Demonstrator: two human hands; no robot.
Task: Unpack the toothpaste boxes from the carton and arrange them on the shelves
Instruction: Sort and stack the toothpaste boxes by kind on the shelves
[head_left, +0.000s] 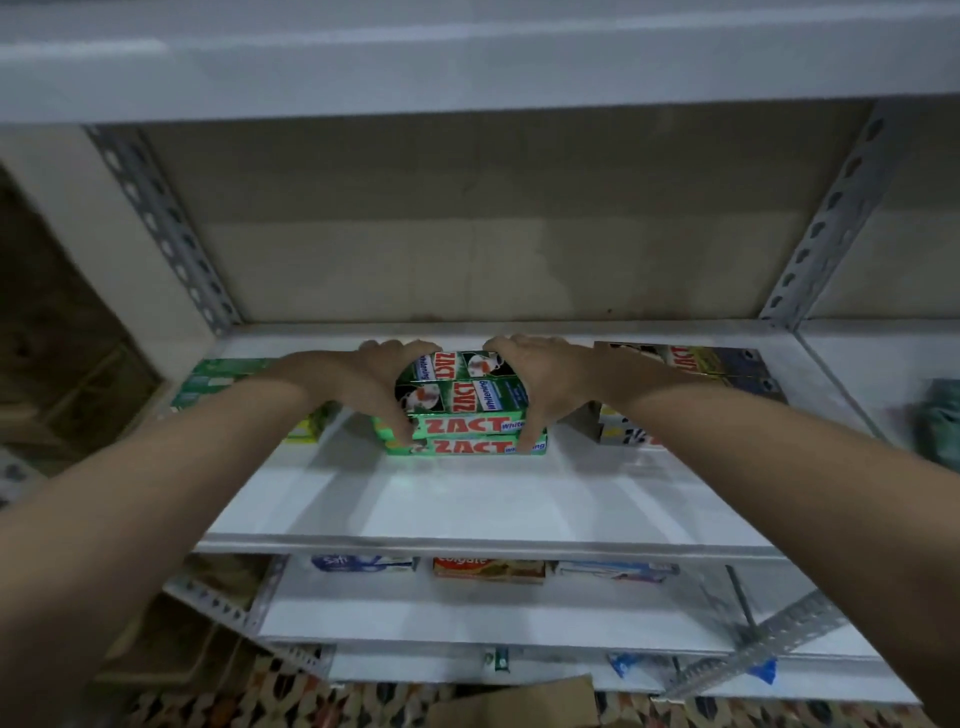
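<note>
Cardboard carton flap (524, 701) pokes in at the bottom edge, over a patterned floor. Big white metal shelf (467, 499) fills most of the view. On it sits a stack of green ZACT toothpaste boxes (467, 415), mid-shelf toward the back. Left hand (371, 387) and right hand (540, 384) clamp the stack from either side, fingers curled round its ends. Smaller boxes (488, 567) sit one shelf down.
</note>
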